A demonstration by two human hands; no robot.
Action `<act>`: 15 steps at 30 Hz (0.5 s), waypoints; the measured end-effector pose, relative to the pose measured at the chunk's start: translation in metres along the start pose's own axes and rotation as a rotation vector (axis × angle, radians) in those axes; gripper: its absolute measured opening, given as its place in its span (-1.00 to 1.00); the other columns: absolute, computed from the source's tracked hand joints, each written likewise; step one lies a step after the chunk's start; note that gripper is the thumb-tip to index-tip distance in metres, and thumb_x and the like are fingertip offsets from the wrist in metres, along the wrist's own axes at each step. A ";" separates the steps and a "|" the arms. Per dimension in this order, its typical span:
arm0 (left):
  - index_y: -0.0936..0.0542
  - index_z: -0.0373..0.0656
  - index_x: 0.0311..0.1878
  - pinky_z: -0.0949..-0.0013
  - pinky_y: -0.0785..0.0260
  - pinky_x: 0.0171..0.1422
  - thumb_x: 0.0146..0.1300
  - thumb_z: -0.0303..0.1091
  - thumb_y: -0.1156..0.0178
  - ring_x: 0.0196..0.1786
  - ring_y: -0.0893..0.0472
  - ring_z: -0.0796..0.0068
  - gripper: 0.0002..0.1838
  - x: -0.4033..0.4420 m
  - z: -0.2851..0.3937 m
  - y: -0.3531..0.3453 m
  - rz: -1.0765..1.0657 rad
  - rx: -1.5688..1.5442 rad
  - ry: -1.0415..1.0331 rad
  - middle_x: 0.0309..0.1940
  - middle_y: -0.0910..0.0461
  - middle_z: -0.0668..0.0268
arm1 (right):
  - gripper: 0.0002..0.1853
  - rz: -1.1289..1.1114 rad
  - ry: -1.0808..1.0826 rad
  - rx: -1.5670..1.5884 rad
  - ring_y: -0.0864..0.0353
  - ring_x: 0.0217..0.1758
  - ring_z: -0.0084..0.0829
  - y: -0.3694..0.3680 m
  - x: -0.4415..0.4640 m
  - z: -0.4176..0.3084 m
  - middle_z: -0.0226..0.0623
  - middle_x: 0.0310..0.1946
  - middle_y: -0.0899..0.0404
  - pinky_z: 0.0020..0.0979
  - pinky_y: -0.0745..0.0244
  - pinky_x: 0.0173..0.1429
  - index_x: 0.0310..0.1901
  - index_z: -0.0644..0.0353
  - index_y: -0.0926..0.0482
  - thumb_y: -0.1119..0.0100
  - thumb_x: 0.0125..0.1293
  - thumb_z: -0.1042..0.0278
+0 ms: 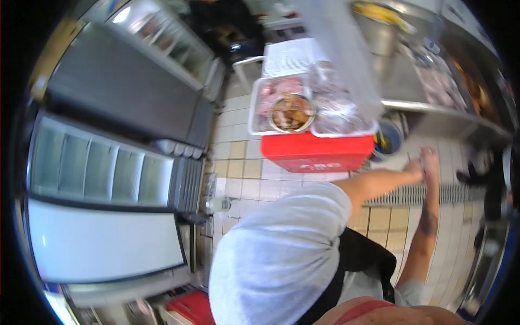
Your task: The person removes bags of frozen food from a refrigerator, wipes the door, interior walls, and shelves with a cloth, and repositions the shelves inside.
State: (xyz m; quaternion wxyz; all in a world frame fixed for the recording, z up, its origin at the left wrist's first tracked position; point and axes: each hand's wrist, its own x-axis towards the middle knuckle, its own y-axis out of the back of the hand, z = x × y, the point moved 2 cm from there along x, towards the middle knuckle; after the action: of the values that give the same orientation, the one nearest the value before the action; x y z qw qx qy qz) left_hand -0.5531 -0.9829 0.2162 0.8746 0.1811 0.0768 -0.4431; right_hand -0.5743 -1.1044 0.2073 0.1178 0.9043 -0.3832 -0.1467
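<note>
My left hand [414, 170] reaches to the right from a grey sleeve and looks curled. It meets my right hand [429, 161], which comes up from the lower right on a bare forearm with a dark mark. Both hands are small and blurred over the tiled floor, so anything between them cannot be made out. Nearest to them is a blue bucket [394, 140] with something yellow and black inside. Beside it stands a red crate [317, 154] bearing white trays. A round bowl of meat pieces [293, 112] rests over a white tray of raw meat [279, 89].
Plastic-wrapped packs [338, 108] fill the tray beside the bowl. A steel counter [403, 76] holds a large metal pot [379, 35]. Display fridges [97, 162] line the left. A floor drain grate [460, 193] runs near my hands. A person in dark clothes [225, 24] is at the back.
</note>
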 end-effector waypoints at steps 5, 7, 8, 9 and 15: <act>-0.58 -0.30 -0.05 0.07 -0.50 -0.04 0.05 -0.23 -0.24 -0.08 -0.64 0.00 -0.58 -0.038 0.028 0.037 0.177 0.168 0.090 -0.18 -0.64 -0.06 | -0.77 -0.097 0.008 0.018 -0.39 -0.53 -0.55 -0.029 0.004 -0.017 -0.42 -0.59 -0.43 -0.44 -0.33 -0.42 -0.20 0.30 -0.47 -0.03 0.35 0.26; -0.59 -0.29 -0.06 0.07 -0.51 -0.05 0.06 -0.22 -0.22 -0.09 -0.64 0.00 -0.59 -0.043 0.032 0.042 0.200 0.203 0.120 -0.18 -0.64 -0.05 | -0.76 -0.190 -0.022 0.073 -0.35 -0.57 -0.56 -0.032 0.016 -0.009 -0.46 -0.64 -0.37 -0.43 -0.27 -0.46 -0.40 0.22 -0.44 0.02 0.37 0.26; -0.58 -0.28 -0.04 0.08 -0.51 -0.05 0.03 -0.22 -0.26 -0.09 -0.64 0.01 -0.57 -0.042 0.029 0.042 0.225 0.205 0.111 -0.19 -0.64 -0.04 | -0.74 -0.172 0.009 0.084 -0.33 -0.58 -0.55 -0.035 0.016 -0.012 -0.47 -0.65 -0.35 -0.43 -0.26 -0.47 -0.44 0.20 -0.43 0.03 0.38 0.26; -0.58 -0.27 -0.03 0.09 -0.51 -0.05 0.00 -0.23 -0.29 -0.09 -0.64 0.01 -0.54 -0.038 0.026 0.043 0.254 0.205 0.105 -0.20 -0.64 -0.03 | -0.73 -0.158 0.042 0.096 -0.32 -0.59 -0.55 -0.040 0.017 -0.015 -0.48 -0.67 -0.33 -0.42 -0.24 -0.48 -0.47 0.19 -0.41 0.04 0.38 0.26; -0.46 -0.27 0.10 0.13 -0.56 -0.22 -0.10 -0.21 -0.47 -0.16 -0.67 0.09 -0.32 -0.038 0.004 0.096 0.044 -0.153 -0.119 -0.22 -0.63 0.03 | -0.78 -0.276 0.326 0.036 -0.46 -0.22 -0.46 -0.056 -0.011 -0.070 -0.34 -0.28 -0.50 -0.42 -0.37 -0.07 -0.15 0.22 -0.50 0.09 0.41 0.27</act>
State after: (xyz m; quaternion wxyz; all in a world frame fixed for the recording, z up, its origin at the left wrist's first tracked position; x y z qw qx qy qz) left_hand -0.4982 -0.9041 0.2549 0.8984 0.0886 0.0545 -0.4267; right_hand -0.5197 -1.0510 0.2559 0.1407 0.9619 -0.2342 -0.0061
